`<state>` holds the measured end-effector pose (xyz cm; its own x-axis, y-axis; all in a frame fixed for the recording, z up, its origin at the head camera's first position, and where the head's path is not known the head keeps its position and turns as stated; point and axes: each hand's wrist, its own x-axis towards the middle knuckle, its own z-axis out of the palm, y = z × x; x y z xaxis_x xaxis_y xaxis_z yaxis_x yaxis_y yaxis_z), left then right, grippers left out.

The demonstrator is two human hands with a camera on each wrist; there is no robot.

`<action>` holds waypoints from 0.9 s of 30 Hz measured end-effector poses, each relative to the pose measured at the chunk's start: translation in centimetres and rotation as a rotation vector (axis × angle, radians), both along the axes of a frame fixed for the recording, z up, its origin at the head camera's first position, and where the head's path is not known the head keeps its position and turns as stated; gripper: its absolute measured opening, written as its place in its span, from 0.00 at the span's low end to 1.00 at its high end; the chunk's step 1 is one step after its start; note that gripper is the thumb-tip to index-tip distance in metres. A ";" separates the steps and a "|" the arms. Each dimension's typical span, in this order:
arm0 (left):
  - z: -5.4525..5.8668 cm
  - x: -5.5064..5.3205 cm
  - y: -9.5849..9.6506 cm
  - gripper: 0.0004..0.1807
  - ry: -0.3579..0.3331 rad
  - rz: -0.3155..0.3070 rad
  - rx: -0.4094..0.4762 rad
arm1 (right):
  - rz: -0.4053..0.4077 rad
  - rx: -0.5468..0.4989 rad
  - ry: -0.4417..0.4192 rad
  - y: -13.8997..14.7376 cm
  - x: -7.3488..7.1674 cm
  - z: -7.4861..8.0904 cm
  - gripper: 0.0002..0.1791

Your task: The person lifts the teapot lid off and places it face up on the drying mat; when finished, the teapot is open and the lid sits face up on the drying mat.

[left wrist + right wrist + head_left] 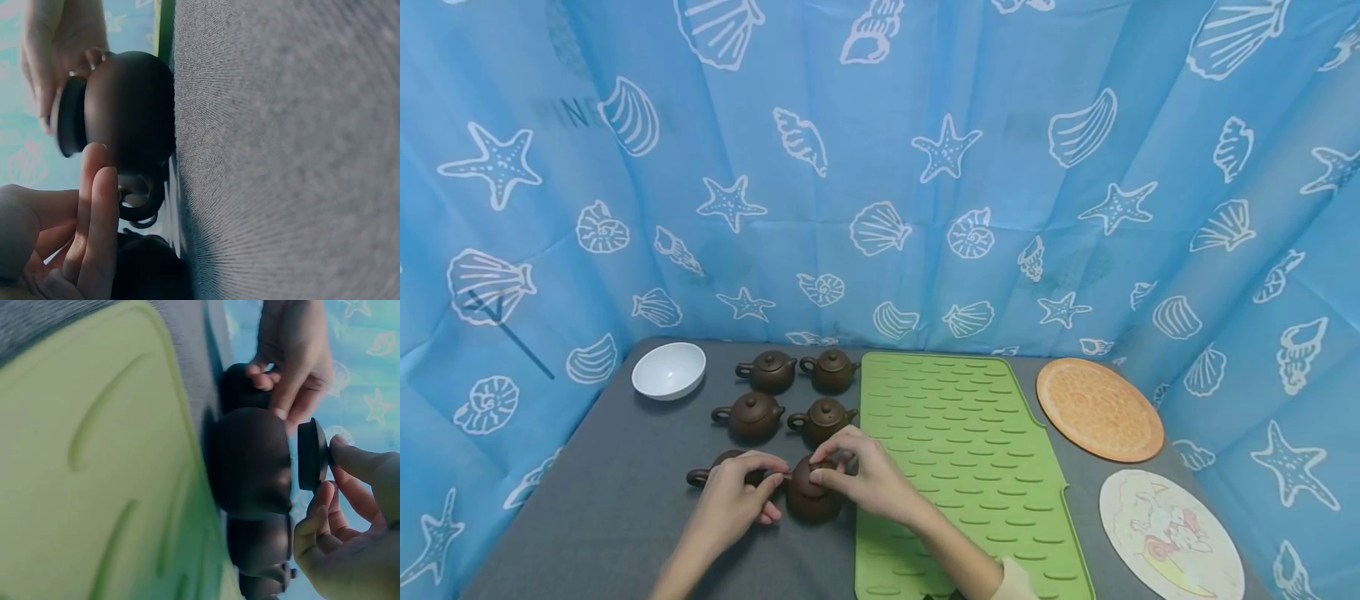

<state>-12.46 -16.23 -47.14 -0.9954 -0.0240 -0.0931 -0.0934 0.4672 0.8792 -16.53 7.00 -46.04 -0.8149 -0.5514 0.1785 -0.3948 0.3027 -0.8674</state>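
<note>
A dark brown teapot (812, 505) stands at the front, close to the left edge of the green mat (955, 467). My right hand (874, 482) pinches the teapot's round lid (312, 455), which sits slightly apart from the pot's mouth in the right wrist view. On the other side, my left hand (730, 497) has thumb and index finger together at the teapot's handle (147, 194), pinching it. Behind that hand another teapot (697, 477) is partly hidden, its handle pointing left.
Several more lidded brown teapots (752, 417) stand in rows farther back. At the far left is a white bowl (668, 372). On the right lie an orange round mat (1100, 409) and a pale round mat with a drawing (1172, 533). A blue curtain (820, 183) hangs behind the table.
</note>
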 end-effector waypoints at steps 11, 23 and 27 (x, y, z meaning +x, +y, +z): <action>0.0 0.1 0.2 0.09 -0.005 0.016 -0.006 | -0.043 -0.070 0.023 3.2 0.7 1.2 0.10; -0.1 0.2 0.0 0.09 0.012 0.012 -0.011 | 0.056 -0.143 -0.150 7.6 -0.3 1.0 0.23; 0.0 0.2 0.1 0.09 0.011 0.013 -0.019 | 0.118 -0.186 -0.273 8.5 -0.5 0.7 0.25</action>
<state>-12.22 -16.14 -47.15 -0.9959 -0.0388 -0.0820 -0.0905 0.4827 0.8711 -17.00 15.51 -45.38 -0.7792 -0.6230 0.0686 -0.1631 0.0959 -0.9819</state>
